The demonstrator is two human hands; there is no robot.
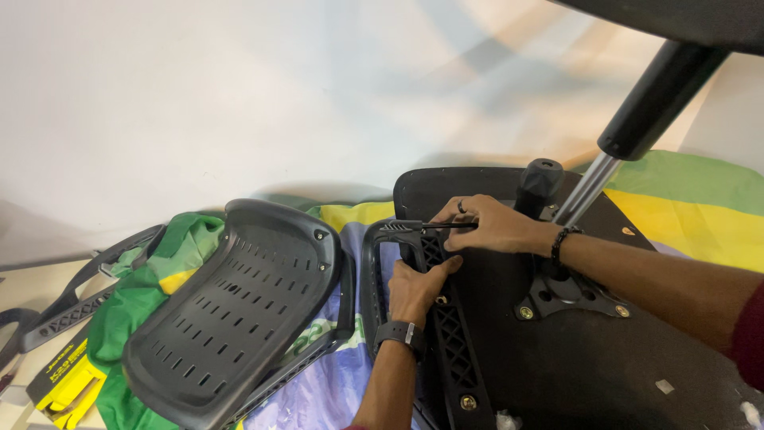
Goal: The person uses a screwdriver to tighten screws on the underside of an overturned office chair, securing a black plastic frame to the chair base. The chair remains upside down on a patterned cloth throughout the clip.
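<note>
While the left hand (pixel 415 288) grips the ribbed black plastic bracket of the armrest (pixel 446 318), fingers curled around its bar, the right hand (pixel 492 224) lies just above it with fingers pressed together, pinching a thin dark hex key (pixel 446 227) held level. Both work at the left edge of the upturned black seat base (pixel 557 366), a smooth, broad, rounded panel with brass-coloured bolts. Close to the right hand a chrome gas cylinder (pixel 587 189) rises at a slant from a metal mounting plate (pixel 567 293), crowding that side. Left of the armrest loop lies a slotted, curved grey backrest shell (pixel 239 310), leaving a narrow gap. Everything rests on a green, yellow and pale cloth (pixel 700 215). A yellow box (pixel 68 382) sits far left.
</note>
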